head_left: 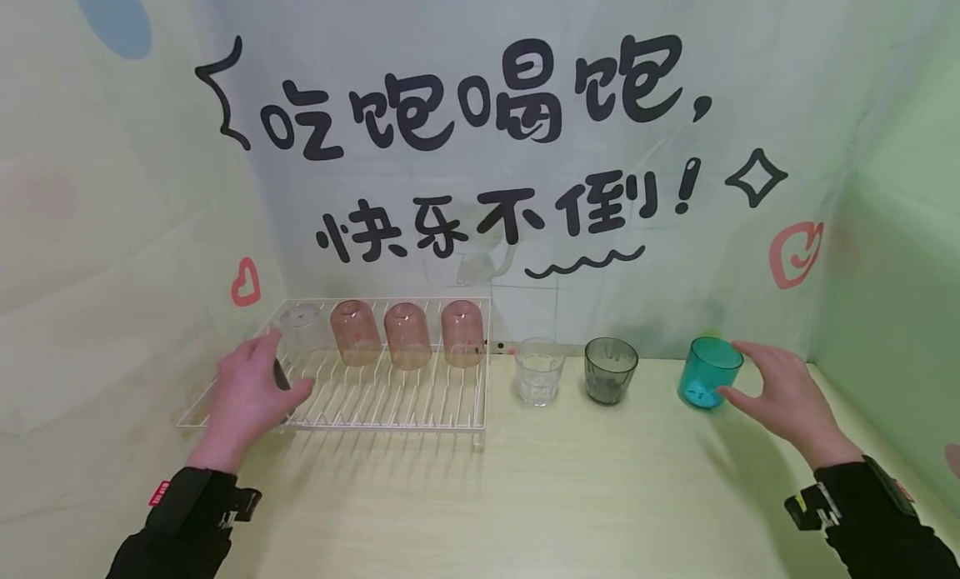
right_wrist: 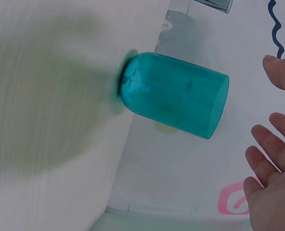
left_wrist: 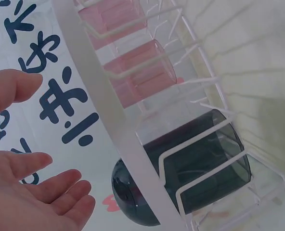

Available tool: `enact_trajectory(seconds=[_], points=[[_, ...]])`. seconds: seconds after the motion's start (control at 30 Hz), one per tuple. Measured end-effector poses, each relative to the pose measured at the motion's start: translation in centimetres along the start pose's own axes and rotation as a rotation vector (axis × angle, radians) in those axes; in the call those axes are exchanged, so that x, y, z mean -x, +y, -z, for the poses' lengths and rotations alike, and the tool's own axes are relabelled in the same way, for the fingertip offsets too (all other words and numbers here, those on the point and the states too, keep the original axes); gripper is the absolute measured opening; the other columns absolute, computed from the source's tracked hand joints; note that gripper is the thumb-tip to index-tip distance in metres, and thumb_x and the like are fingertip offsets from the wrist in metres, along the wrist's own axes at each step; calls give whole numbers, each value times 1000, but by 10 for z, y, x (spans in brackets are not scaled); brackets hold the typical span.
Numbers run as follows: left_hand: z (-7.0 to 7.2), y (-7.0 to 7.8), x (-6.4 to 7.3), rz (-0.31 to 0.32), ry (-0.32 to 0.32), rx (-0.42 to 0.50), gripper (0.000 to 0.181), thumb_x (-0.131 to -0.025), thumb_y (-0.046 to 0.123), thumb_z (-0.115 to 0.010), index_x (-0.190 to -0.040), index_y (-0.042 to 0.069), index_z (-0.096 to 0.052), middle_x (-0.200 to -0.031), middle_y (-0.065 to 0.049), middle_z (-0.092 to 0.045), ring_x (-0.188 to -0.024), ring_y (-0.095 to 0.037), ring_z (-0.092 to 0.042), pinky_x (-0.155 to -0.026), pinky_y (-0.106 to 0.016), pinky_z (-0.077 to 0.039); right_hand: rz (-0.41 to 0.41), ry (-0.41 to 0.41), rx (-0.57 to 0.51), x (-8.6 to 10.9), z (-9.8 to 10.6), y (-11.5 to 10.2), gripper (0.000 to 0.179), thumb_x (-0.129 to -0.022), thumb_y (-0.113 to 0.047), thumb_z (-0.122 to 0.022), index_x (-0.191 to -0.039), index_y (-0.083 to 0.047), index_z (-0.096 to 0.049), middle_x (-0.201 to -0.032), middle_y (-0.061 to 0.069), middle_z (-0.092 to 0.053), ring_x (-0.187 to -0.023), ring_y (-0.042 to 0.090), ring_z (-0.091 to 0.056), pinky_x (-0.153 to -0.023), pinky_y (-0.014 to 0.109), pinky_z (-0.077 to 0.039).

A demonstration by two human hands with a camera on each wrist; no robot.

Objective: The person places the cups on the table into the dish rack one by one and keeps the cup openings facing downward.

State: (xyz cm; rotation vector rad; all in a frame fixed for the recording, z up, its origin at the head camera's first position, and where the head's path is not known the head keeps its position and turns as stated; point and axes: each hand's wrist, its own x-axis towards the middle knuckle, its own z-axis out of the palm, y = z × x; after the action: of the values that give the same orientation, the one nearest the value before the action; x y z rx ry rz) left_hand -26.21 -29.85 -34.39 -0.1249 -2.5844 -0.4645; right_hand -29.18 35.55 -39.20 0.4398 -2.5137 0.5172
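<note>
My left hand (head_left: pixel 251 387) is held over the left end of a white wire rack (head_left: pixel 390 427), thumb and fingers spread apart with nothing between them. Below it a dark glass (left_wrist: pixel 200 168) stands upside down in the rack, mostly hidden by the hand in the head view. On the right, a teal cup (right_wrist: pixel 176 94) stands upright on the table. My right hand (head_left: pixel 787 396) hovers by its rim, fingers parted. In the right wrist view a gap shows between that hand and the cup.
Three pink glasses (head_left: pixel 407 337) and a clear glass (head_left: pixel 302 329) are upside down in the rack. Right of the rack, a clear tumbler (head_left: pixel 538 375) and a grey tumbler (head_left: pixel 611 372) stand upright on the pale table (head_left: pixel 525 504). A printed cloth (head_left: pixel 450 171) hangs behind.
</note>
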Motion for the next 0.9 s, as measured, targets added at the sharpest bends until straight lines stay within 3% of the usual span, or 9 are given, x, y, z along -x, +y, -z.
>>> enact_trajectory(seconds=[0.2, 0.9], points=[[-5, 5, 2, -42, 12, 15, 80, -72, 33, -70, -132, -3, -31, -121, -32, -41, -109, -50, -35, -87, -64, -29, -2, -20, 15, 1, -4, 4, 67, -70, -29, -74, -124, 0, -45, -119, 23, -49, -109, 42, -39, -89, 58, -30], [-13, 27, 11, -76, -6, 42, 81, -71, 33, -70, -132, -4, -31, -126, -30, -38, -114, -48, -33, -91, -62, -27, -13, -79, 82, -1, -13, 15, 68, -72, -34, -71, -122, 4, -43, -118, 27, -46, -107, 45, -37, -88, 58, -30]])
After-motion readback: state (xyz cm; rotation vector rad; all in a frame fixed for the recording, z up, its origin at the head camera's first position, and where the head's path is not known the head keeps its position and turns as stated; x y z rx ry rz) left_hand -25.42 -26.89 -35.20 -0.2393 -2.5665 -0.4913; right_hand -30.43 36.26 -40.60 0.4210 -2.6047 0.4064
